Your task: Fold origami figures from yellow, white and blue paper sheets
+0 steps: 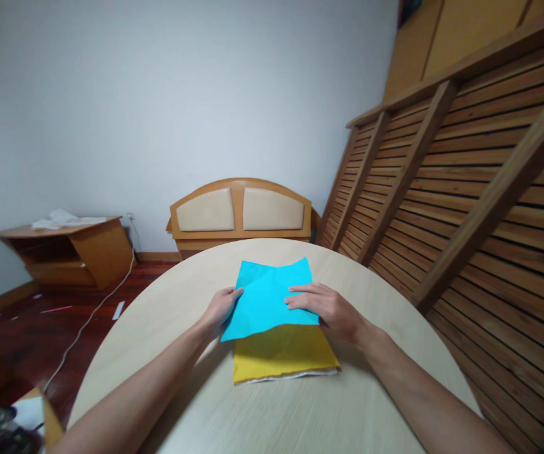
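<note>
A bright blue sheet of paper (266, 293) lies on the round pale wooden table (300, 416). Its near part covers the far end of a yellow sheet stack (283, 359), which has a white edge showing along the bottom. My left hand (219, 309) holds the blue sheet's left edge, thumb on top. Fingers flat, my right hand (331, 309) presses down on the blue sheet's right side.
Beyond the table stands a wooden headboard with beige panels (242, 211). A slatted wooden frame (465, 189) leans along the right. At left is a low wooden cabinet (70, 249) with white cloth on top, and a white cable (87, 318) runs across the dark floor.
</note>
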Demonstrator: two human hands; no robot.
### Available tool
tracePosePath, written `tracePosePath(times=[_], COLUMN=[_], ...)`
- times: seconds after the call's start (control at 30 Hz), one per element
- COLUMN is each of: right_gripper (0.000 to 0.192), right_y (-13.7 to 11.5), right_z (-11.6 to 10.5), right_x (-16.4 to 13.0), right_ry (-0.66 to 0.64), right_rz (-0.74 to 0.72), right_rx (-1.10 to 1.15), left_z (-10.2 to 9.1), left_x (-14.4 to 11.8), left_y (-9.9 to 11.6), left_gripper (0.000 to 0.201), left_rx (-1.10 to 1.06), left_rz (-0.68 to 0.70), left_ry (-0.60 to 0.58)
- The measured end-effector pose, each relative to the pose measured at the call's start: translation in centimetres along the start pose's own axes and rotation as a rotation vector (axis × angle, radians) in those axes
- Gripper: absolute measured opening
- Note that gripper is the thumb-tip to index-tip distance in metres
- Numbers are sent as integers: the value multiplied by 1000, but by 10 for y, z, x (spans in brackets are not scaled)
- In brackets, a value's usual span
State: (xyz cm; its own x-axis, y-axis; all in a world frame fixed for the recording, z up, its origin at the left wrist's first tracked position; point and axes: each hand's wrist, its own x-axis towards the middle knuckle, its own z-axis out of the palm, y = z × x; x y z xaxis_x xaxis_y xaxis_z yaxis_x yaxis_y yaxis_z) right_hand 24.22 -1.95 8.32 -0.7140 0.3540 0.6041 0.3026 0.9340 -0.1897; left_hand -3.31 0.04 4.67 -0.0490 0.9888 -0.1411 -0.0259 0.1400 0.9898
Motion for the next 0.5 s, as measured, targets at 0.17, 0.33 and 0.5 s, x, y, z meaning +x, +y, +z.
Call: tracePosePath(times=[0.17, 0.33, 0.5], right_gripper=[51, 45, 40], right_y=[9, 15, 20], right_z=[-10, -7, -9], right_x=[-7, -20, -34], right_ry=[-229, -295, -422], right_rz=[52, 220, 429], right_rx=[-32, 57, 254], left_z=[-10, -9, -2], left_x=[9, 7, -12], left_y=[-4, -18, -10], left_gripper=[9, 6, 28], left_rx=[470, 847, 1240], left_rz=[182, 309, 281], left_ry=[75, 84, 77])
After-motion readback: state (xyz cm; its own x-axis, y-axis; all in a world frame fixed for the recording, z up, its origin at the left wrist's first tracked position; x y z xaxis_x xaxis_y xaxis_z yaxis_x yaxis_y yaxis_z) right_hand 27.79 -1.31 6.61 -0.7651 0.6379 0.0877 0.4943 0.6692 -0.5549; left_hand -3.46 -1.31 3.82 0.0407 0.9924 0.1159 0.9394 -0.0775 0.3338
